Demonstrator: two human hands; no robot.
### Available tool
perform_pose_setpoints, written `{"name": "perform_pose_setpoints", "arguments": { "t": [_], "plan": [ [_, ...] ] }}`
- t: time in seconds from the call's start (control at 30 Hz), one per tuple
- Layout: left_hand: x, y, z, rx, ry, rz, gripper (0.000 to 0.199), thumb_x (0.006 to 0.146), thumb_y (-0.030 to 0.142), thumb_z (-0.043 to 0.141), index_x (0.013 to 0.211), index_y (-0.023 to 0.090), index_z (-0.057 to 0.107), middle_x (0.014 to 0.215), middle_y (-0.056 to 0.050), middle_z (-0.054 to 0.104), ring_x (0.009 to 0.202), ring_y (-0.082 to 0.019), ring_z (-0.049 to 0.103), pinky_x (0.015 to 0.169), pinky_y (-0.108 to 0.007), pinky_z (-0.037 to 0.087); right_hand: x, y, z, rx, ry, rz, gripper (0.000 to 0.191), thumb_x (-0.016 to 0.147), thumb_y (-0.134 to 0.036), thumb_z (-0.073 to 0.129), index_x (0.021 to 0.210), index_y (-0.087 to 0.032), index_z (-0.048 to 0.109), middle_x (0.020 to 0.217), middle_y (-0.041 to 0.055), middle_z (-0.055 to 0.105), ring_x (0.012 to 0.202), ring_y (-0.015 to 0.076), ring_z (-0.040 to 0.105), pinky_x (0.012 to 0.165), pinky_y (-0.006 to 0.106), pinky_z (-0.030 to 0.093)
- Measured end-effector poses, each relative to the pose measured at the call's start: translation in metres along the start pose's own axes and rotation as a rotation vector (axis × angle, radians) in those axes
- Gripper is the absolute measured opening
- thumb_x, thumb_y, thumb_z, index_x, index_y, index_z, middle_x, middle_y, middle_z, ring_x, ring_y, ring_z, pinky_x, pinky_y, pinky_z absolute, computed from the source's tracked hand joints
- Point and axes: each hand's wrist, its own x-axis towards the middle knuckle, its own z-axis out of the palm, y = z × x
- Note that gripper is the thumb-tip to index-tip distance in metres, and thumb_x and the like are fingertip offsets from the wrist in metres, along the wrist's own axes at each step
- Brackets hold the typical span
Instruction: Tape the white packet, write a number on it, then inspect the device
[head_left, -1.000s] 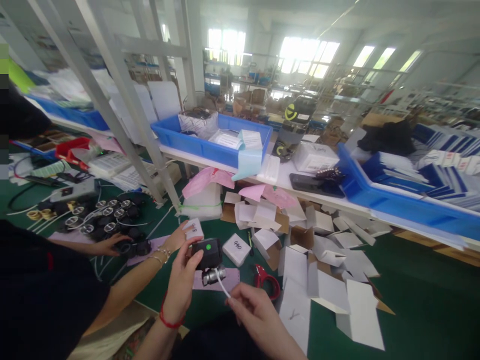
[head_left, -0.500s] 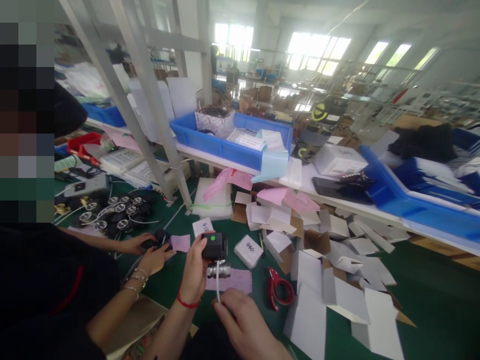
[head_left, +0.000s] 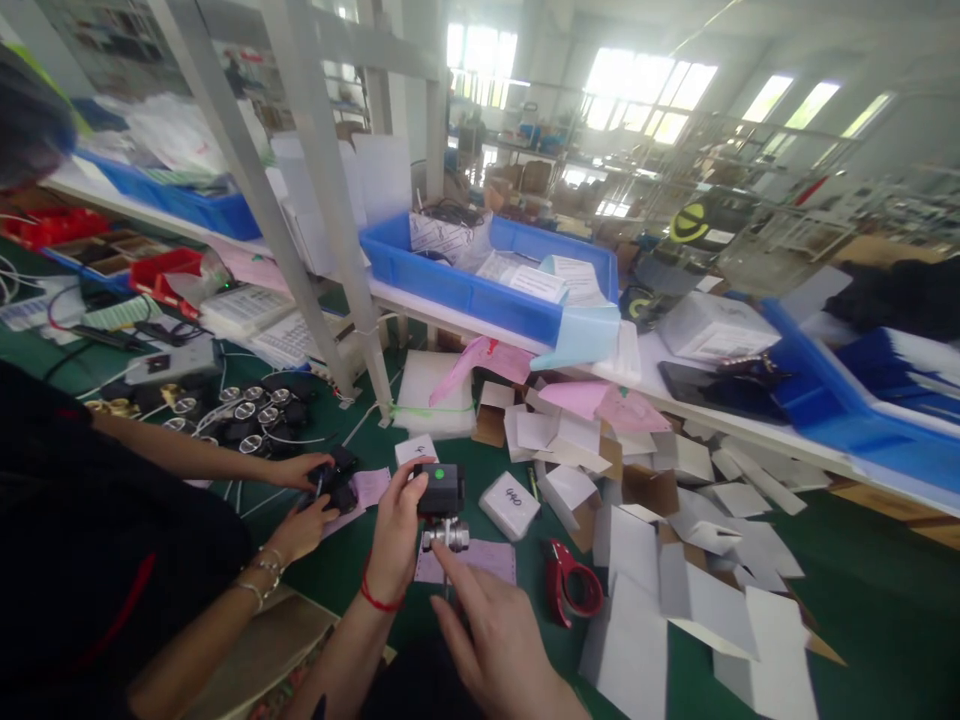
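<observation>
My left hand (head_left: 394, 525), with a red string at the wrist, is closed around the black housing of a motorized ball valve (head_left: 444, 490). A green dot marks the top of the housing, and a steel valve body (head_left: 447, 535) hangs below. My right hand (head_left: 499, 625) is just beneath, its index finger stretched up to the steel body and its thumb apart. Whether the fingertip presses on the metal I cannot tell. Part of the valve's pale cable shows between thumb and index finger. Behind the valve lies a pink paper slip (head_left: 491, 562) on the green table.
White boxes, one marked 440 (head_left: 510, 506), sit beyond my hands. A red tape dispenser (head_left: 574, 588) and many folded white cartons (head_left: 630, 620) lie to the right. At left, a co-worker's hands (head_left: 307, 510) handle a black valve near several others. Blue bins (head_left: 465, 290) line the shelf.
My right hand has let go of the white cable and moved its index finger up to the steel body. The view has shifted slightly left; my left hand keeps the valve.
</observation>
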Motion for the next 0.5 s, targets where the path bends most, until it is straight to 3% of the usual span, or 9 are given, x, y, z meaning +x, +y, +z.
{"name": "perform_pose_setpoints", "arguments": {
  "t": [0.23,0.5],
  "plan": [
    [0.009,0.003,-0.012,0.07,0.005,-0.006,0.043,0.08,0.047,0.06,0.108,0.015,0.062,0.102,-0.008,0.068,0.09,-0.024,0.064,0.068,-0.026,0.049,0.007,-0.001,0.002,-0.144,0.065,0.001,0.04,0.097,-0.022,0.043,0.135,-0.017,0.054,0.079,0.0086,0.07,0.069,0.0229,0.067,0.059,0.031,0.049],
    [0.016,-0.001,-0.021,0.089,0.003,-0.013,0.046,0.082,0.049,0.058,0.113,0.015,0.061,0.101,-0.008,0.065,0.086,-0.023,0.062,0.067,-0.027,0.049,0.014,-0.007,0.014,-0.121,0.046,0.009,0.042,0.097,-0.022,0.043,0.138,-0.015,0.05,0.082,0.0092,0.072,0.069,0.0226,0.068,0.058,0.03,0.049]
  ]
}}
